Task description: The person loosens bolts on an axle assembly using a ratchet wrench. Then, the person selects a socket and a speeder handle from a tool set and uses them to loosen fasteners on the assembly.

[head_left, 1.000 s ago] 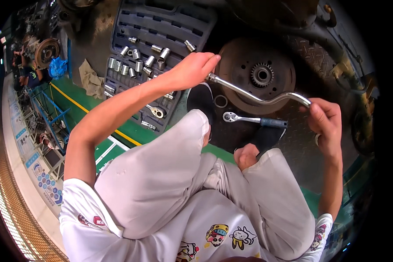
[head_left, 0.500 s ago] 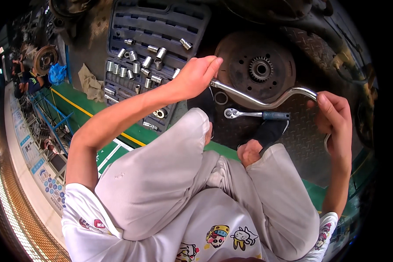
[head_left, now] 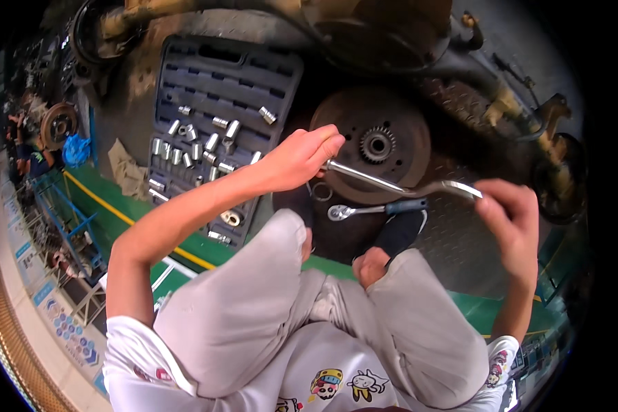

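Observation:
My left hand (head_left: 301, 156) grips the near end of a long bent steel bar (head_left: 391, 184), a speed-brace style wrench. My right hand (head_left: 509, 223) holds the bar's other, cranked end at the right. The bar runs across the front of a rusty brake disc (head_left: 360, 120) with a toothed hub (head_left: 378, 144) at its middle. Just below the bar, a ratchet wrench with a blue-black handle (head_left: 374, 209) lies on the dark floor next to a small metal ring (head_left: 321, 192).
An open dark socket case (head_left: 213, 75) with several chrome sockets lies to the left of the disc. My bent knees in light trousers (head_left: 268, 302) fill the lower middle. Axle and suspension parts (head_left: 529, 130) sit at the upper right. A green floor with yellow line (head_left: 117, 213) runs at left.
The view has shifted, so the disc and case sit lower in it. My right hand has swung the bar's cranked end further right and down; my left hand stays at the bar's other end.

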Action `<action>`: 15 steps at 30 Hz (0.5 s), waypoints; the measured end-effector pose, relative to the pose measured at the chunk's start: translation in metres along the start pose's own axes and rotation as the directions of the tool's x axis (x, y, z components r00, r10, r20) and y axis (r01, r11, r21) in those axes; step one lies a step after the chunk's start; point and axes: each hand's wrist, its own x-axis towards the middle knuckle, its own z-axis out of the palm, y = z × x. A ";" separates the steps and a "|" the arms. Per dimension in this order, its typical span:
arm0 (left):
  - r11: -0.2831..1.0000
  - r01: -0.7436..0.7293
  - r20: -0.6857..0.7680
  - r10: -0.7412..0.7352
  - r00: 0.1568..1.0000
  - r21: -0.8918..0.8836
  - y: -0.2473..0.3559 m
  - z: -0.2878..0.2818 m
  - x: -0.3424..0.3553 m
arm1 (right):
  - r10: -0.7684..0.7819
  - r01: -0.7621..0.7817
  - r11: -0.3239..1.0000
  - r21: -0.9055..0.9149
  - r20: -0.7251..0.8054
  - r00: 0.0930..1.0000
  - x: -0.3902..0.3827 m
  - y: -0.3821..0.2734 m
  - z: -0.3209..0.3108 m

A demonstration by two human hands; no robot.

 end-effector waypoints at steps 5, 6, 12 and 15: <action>0.964 -0.169 -0.237 0.119 0.964 -0.204 0.013 0.004 0.036 | -0.514 0.202 0.551 -0.809 -0.139 0.847 -0.060 -0.068 -0.030; 0.957 -0.189 -0.245 0.134 0.960 -0.219 0.012 0.007 0.042 | -0.535 0.226 0.451 -0.863 -0.059 0.842 -0.062 -0.082 -0.035; 0.896 -0.262 -0.218 0.193 0.957 -0.358 0.021 0.031 0.054 | -0.569 0.417 -0.071 -0.906 0.380 0.729 -0.038 -0.146 -0.034; 0.871 -0.317 -0.158 0.277 0.948 -0.375 0.023 0.059 0.062 | -0.496 0.469 -0.108 -0.877 0.456 0.739 -0.026 -0.170 -0.025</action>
